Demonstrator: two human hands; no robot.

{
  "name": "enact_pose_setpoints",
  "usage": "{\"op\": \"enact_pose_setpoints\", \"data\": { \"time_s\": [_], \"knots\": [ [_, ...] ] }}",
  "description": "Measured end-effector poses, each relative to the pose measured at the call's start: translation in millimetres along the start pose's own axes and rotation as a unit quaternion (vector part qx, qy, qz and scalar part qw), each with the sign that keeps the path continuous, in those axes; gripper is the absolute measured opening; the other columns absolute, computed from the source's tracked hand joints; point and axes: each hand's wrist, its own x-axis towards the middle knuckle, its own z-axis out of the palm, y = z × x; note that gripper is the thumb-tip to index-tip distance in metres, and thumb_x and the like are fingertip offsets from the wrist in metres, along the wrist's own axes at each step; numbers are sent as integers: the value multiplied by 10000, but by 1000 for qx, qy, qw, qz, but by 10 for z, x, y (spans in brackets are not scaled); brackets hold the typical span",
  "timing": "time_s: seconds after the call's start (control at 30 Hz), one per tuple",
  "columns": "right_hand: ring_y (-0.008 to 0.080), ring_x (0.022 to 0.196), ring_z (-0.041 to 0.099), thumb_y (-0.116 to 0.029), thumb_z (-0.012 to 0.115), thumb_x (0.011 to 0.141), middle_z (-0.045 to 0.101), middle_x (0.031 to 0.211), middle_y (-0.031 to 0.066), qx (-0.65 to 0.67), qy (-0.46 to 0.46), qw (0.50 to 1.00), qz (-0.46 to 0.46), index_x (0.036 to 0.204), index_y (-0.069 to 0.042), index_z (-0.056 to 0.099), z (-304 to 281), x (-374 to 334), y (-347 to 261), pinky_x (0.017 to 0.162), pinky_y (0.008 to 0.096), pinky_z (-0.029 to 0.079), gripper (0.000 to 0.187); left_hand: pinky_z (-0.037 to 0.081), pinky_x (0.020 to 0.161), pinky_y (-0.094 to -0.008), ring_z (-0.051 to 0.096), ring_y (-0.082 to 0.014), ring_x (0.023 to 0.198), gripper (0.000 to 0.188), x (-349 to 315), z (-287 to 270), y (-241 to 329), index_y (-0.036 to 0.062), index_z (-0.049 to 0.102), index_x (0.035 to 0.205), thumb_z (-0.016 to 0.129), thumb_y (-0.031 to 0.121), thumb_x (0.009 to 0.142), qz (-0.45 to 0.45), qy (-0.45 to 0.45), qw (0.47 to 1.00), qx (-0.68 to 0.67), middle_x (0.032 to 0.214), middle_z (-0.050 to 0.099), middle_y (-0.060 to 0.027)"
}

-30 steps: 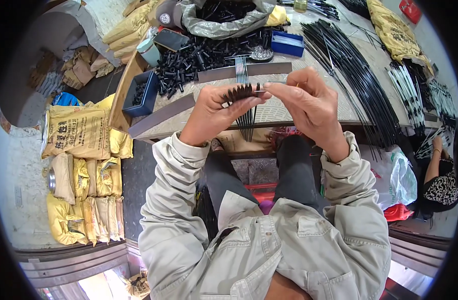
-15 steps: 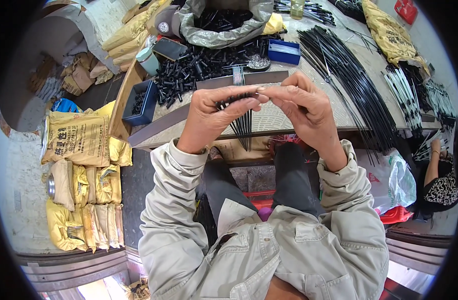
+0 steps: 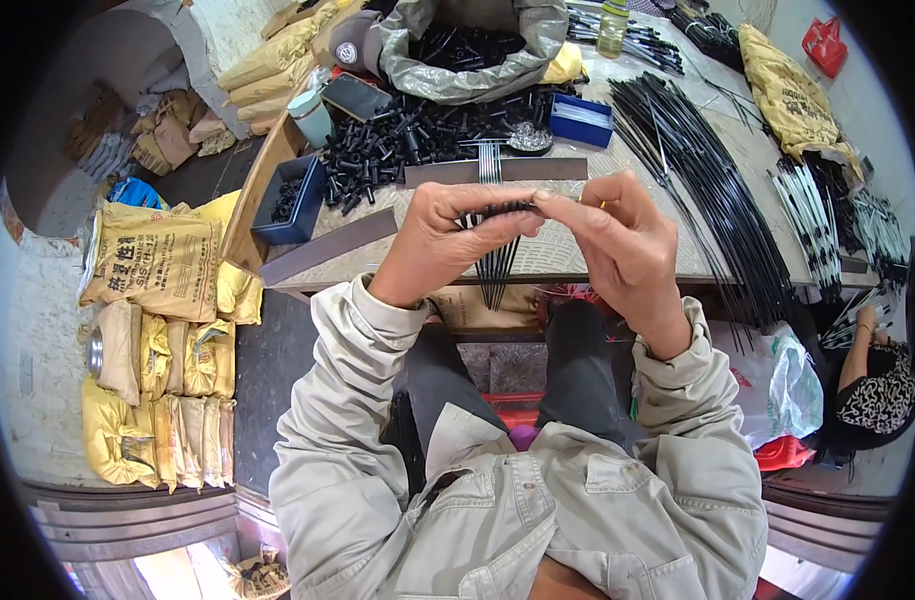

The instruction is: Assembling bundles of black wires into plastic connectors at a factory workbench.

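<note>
My left hand (image 3: 433, 240) is closed, pinching a row of small black plastic pieces (image 3: 498, 211) between thumb and fingers. My right hand (image 3: 623, 245) touches the right end of that row, its thumb and forefinger pressed together. Whatever small thing those fingertips may hold is hidden. Behind and below both hands, several thin black rods (image 3: 494, 275) lie side by side across a flat grey bar (image 3: 548, 170), their near ends sticking out past the table's edge. I cannot tell whether the rods touch the black pieces.
Loose black plastic parts (image 3: 388, 150) are heaped behind my hands, before an open grey sack (image 3: 468, 85). Blue boxes (image 3: 582, 120) stand on the table (image 3: 563, 245). Long black rods (image 3: 713, 190) lie at right. Another person (image 3: 873, 385) sits far right; yellow sacks (image 3: 163, 265) are stacked left.
The row of black pieces has turned more level and is more covered by my left fingers. My right fingers remain at its end. The whole view has shifted slightly.
</note>
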Motion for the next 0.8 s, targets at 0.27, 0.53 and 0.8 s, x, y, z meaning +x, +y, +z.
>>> {"op": "enact_pose_setpoints", "data": {
  "time_s": [0.27, 0.53, 0.8],
  "knots": [
    [182, 612, 556, 77, 642, 635, 529, 804, 73, -66, -45, 981, -176, 948, -44, 640, -113, 193, 64, 476, 270, 432, 335, 489, 702, -231, 637, -124, 798, 265, 31, -92, -99, 27, 636, 1034, 667, 84, 778, 108, -66, 989, 80, 917, 674, -96],
    [227, 641, 574, 56, 650, 653, 524, 813, 104, -80, -100, 982, -140, 964, -34, 620, -128, 249, -94, 496, 291, 455, 325, 481, 628, -277, 639, -203, 720, 379, 37, -193, -168, 47, 649, 1001, 750, 118, 643, 202, -67, 954, 209, 875, 669, -97],
    [222, 663, 572, -14, 652, 720, 519, 878, 107, -14, -83, 988, -130, 1024, -35, 584, 76, 281, -177, 522, 287, 458, 312, 473, 651, -301, 634, -221, 746, 344, 28, -124, -275, 105, 681, 861, 730, 344, 619, 210, -44, 955, 205, 823, 663, -47]
  ]
}}
